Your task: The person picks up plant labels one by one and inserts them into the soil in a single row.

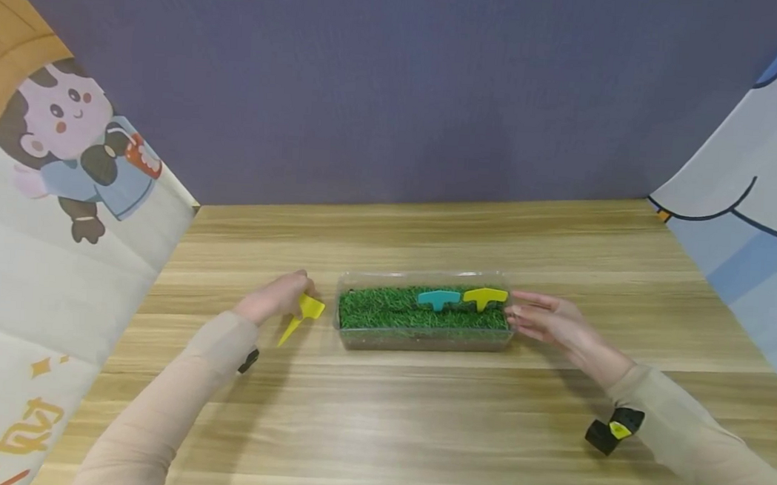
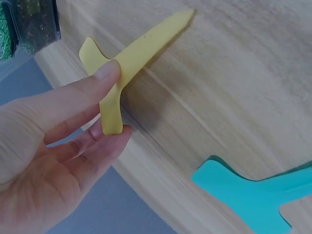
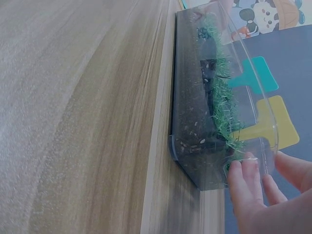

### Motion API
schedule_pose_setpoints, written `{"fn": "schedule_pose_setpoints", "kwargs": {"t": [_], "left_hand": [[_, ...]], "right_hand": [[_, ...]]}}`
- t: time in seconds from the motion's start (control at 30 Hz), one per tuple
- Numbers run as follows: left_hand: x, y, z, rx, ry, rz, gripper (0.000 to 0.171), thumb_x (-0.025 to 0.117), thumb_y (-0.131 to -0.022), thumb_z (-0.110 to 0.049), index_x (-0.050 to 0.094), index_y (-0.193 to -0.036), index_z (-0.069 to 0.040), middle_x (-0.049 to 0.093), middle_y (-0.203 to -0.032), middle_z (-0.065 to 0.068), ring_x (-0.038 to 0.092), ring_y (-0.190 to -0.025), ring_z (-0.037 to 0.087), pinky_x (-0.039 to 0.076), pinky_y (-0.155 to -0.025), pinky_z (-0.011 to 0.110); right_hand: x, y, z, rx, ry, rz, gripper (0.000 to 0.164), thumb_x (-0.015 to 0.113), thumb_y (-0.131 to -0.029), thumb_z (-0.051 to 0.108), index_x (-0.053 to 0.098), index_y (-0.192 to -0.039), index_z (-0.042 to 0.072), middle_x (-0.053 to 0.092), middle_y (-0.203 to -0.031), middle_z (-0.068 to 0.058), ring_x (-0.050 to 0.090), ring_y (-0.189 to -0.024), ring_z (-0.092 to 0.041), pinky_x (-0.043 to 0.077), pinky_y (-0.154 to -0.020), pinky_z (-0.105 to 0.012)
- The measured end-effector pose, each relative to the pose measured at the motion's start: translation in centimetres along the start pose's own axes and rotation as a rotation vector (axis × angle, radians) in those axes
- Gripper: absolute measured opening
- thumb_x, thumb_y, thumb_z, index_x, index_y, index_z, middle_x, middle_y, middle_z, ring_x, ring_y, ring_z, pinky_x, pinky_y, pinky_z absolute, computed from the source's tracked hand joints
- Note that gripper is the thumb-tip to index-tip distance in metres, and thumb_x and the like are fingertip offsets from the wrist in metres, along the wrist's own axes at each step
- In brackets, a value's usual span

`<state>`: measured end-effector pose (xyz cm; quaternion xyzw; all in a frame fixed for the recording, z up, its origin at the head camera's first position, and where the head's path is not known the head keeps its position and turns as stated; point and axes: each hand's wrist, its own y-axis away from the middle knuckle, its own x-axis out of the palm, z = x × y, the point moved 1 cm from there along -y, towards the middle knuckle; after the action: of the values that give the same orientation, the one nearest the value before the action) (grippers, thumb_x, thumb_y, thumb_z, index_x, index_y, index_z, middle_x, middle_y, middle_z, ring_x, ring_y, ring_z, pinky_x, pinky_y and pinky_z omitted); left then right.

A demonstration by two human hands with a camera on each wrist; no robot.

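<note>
My left hand pinches a yellow T-shaped plant label between thumb and fingers, its pointed stem slanting down toward the table. In the left wrist view, a teal plant label lies on the wood near that hand; the hand and arm hide it in the head view. To the right is a clear plastic planter box of soil topped with green grass. A teal label and a yellow label stand upright in the grass. My right hand touches the box's right end with extended fingers.
The wooden table carries the box near its middle. A dark blue-grey partition rises behind it. Cartoon-printed panels flank both sides, the left panel and the right panel. Black wrist devices hang below both sleeves.
</note>
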<state>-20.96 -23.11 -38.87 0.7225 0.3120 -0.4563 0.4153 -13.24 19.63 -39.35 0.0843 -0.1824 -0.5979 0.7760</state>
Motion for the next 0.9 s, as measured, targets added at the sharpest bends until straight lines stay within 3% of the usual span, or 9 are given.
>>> {"fn": "schedule_pose_setpoints", "kwargs": {"t": [0.1, 0.33, 0.43, 0.6, 0.73, 0.9], "left_hand": [[0.0, -0.1, 0.0, -0.010, 0.013, 0.004, 0.037, 0.071, -0.061, 0.008, 0.063, -0.097, 0.003, 0.055, -0.095, 0.013, 0.054, -0.086, 0.026, 0.048, -0.082, 0.036], [-0.4, -0.3, -0.2, -0.089, 0.168, 0.051, 0.026, 0.066, -0.062, 0.014, 0.061, -0.085, 0.003, 0.060, -0.099, 0.016, 0.056, -0.083, 0.026, 0.050, -0.076, 0.034], [-0.7, -0.7, -0.1, -0.105, 0.158, 0.072, 0.022, 0.067, -0.063, 0.012, 0.060, -0.082, 0.002, 0.060, -0.091, 0.013, 0.054, -0.079, 0.023, 0.050, -0.073, 0.032], [-1.3, -1.8, -0.2, -0.075, 0.054, 0.085, 0.019, 0.070, -0.064, 0.006, 0.062, -0.081, 0.003, 0.059, -0.082, 0.010, 0.054, -0.079, 0.024, 0.048, -0.074, 0.033], [-1.6, -2.2, -0.3, -0.085, 0.080, 0.114, 0.018, 0.068, -0.066, 0.007, 0.063, -0.084, 0.004, 0.061, -0.086, 0.012, 0.055, -0.083, 0.026, 0.049, -0.075, 0.034], [-1.6, -2.2, -0.1, -0.076, 0.130, 0.129, 0.019, 0.065, -0.068, 0.006, 0.065, -0.087, 0.004, 0.061, -0.092, 0.015, 0.056, -0.087, 0.027, 0.048, -0.078, 0.035]], "right_hand": [[0.0, 0.0, 0.0, -0.002, 0.012, 0.002, 0.068, 0.060, -0.083, 0.010, 0.020, -0.134, -0.007, 0.064, -0.099, 0.000, 0.061, -0.092, -0.013, 0.046, -0.085, -0.026], [-0.1, 0.1, 0.0, 0.003, 0.012, 0.002, 0.068, 0.060, -0.083, 0.010, 0.019, -0.134, -0.007, 0.064, -0.098, 0.000, 0.061, -0.092, -0.014, 0.045, -0.085, -0.026], [-0.1, 0.0, 0.0, 0.001, 0.002, 0.008, 0.068, 0.060, -0.083, 0.010, 0.019, -0.134, -0.007, 0.064, -0.098, 0.001, 0.061, -0.092, -0.014, 0.045, -0.085, -0.026], [-0.2, 0.0, -0.1, 0.003, -0.019, 0.009, 0.064, 0.061, -0.082, 0.010, 0.025, -0.133, -0.004, 0.064, -0.097, 0.001, 0.061, -0.091, -0.013, 0.046, -0.085, -0.026], [-0.2, 0.0, -0.1, 0.007, -0.034, 0.004, 0.060, 0.061, -0.082, 0.009, 0.030, -0.132, -0.001, 0.065, -0.095, 0.002, 0.061, -0.091, -0.013, 0.046, -0.085, -0.026], [-0.1, -0.1, 0.0, 0.007, -0.018, 0.004, 0.065, 0.061, -0.082, 0.009, 0.024, -0.133, -0.005, 0.065, -0.096, 0.002, 0.061, -0.091, -0.014, 0.046, -0.085, -0.027]]}}
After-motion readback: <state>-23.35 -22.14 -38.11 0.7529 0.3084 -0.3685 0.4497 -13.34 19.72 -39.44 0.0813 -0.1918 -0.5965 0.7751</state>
